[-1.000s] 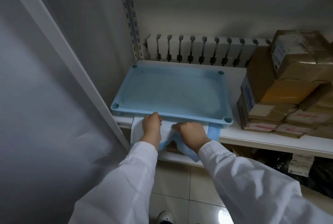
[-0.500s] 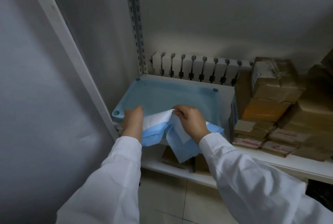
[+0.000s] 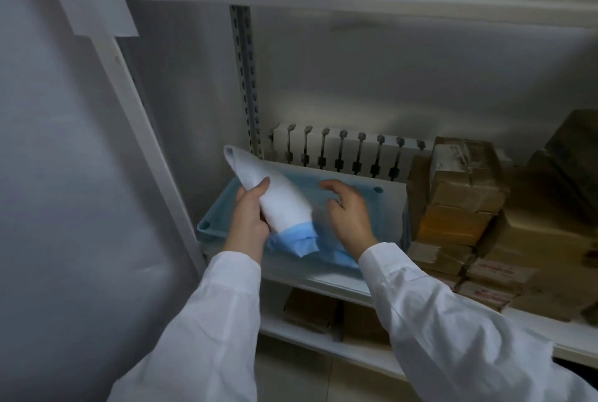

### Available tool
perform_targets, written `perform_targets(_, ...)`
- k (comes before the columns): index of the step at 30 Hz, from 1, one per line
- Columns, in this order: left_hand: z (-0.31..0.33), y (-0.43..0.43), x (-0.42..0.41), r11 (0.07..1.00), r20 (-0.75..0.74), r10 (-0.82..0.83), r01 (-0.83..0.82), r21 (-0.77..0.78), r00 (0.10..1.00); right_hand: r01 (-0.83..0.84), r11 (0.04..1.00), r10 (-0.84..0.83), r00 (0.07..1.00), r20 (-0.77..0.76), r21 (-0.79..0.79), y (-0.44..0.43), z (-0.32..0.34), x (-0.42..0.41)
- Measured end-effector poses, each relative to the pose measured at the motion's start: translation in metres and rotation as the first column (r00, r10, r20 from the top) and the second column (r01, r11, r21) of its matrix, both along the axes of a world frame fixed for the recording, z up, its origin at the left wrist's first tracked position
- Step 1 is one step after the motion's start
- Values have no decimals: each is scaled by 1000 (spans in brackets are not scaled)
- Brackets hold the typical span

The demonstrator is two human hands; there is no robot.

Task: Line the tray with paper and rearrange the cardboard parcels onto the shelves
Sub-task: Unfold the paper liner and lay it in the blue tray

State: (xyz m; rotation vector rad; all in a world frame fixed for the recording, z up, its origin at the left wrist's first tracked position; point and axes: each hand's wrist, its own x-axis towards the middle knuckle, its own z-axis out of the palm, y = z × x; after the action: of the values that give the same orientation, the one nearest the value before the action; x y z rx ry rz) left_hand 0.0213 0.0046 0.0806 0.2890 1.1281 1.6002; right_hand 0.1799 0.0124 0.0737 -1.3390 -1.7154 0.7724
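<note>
Shelves [image 3: 547, 324] of a white rack carry everything. On the middle one the pale blue tray [image 3: 207, 227] lies flat at the left end, its long axis running along the shelf's front edge. The cardboard parcels [image 3: 462, 181] are stacked just beside its right end. Above the tray's near-left part is the paper [image 3: 278, 201], white on one face and blue on the other, bunched into a loose roll and not yet spread. Its long axis slants across the tray's: the blue end hangs low near the front rim, and the white tip points up and away toward the back-left upright. The left hand [image 3: 249, 220] holds this roll about its middle, thumb on top and fingers [image 3: 241, 199] wrapped round from the left. The right hand [image 3: 349, 217] hovers over the tray's right half with loosely curved fingers [image 3: 333, 186] gripping nothing visible. The paper lies to its left, just beside it, though blur hides whether they touch. Unfolding likely calls for the right hand to catch the low blue end and draw it rightward along the tray.
</note>
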Motion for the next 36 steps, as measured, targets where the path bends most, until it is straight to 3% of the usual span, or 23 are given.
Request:
perform_targets(6, 18, 10, 29, 987, 107, -145, 137, 86, 984, -173, 983, 166, 980, -111, -57, -3, 22, -15)
perform_targets(12, 8, 16, 34, 956, -139, -248, 266, 127, 959, -138, 987, 128, 985, -115, -78, 1, 30, -15)
perform_targets(16, 12, 14, 37, 938, -194, -314, 335, 91, 929, -88, 991, 77, 991, -110, -99, 3, 35, -12)
perform_targets(20, 13, 18, 33, 958, -192, -246, 269, 102, 950, 19, 995, -27, 996, -86, -99, 10, 36, -7)
perform_targets(24, 11, 24, 27, 990, -281, -140, 134, -39, 950, 128, 987, -138, 985, -101, -96, 16, 36, -4)
perform_targets(28, 10, 26, 21, 990, -558, -126, 70, -120, 820, 316, 935, -344, 917, 201, 158, 19, 38, 1)
perform_targets(31, 9, 26, 14, 986, -636, -160, 95, -137, 754, 307, 938, -337, 919, 207, 162, 19, 45, 1)
perform_targets(36, 8, 27, 4, 930, -735, -366, 185, -319, 572, 289, 953, -301, 933, 199, 88, 20, 52, -5)
